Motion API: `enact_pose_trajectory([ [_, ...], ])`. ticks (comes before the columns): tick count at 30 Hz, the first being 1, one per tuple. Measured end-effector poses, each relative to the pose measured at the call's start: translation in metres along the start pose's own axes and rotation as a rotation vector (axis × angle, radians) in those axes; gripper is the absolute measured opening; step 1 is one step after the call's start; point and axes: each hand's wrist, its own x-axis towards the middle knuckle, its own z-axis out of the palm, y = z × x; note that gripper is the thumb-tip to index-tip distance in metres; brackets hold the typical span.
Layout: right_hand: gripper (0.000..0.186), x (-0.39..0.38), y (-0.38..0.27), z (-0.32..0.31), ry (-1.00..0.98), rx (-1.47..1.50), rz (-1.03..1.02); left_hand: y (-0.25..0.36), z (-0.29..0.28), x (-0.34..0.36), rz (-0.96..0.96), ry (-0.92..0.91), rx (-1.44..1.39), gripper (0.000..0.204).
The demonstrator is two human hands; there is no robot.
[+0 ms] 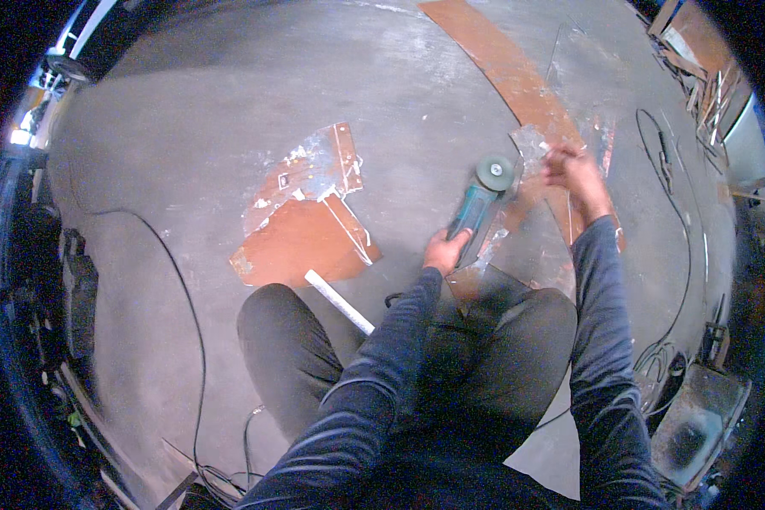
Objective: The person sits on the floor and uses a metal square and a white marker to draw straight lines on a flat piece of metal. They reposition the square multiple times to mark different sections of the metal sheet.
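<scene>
Grinder body (477,208): matt plastic; disc (506,179): matt, rough. Sheet pcs (506,72): matt w/ flaky patches. Floor (187,127): smooth, concrete-like. Sleeves (361,382): matt cloth.

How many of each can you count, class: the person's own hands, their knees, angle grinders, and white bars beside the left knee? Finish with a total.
Hands: 2 (left hand, right hand)
Knees: 2 (left knee, right knee)
Angle grinder: 1
White bar: 1
Total: 6
</scene>
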Motion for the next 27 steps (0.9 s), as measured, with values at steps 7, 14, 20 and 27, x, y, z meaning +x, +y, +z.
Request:
enact_pose_trajectory([
  [7,0.024,0.019,0.101,0.033,-0.059,0.020,0.280,0.008,-0.016,-0.006,-0.072,0.021,0.072,0.076],
  [14,0.024,0.035,0.127,0.060,0.039,0.057,0.195,-0.008,-0.025,0.003,-0.142,0.040,0.022,0.094],
  [20,0.024,0.040,0.138,0.056,0.042,0.007,0.198,0.034,-0.021,-0.018,-0.231,-0.057,-0.068,0.094],
  [27,0.020,0.041,0.132,0.073,0.021,-0.008,0.157,0.006,-0.020,-0.007,-0.120,0.105,0.032,0.089],
])
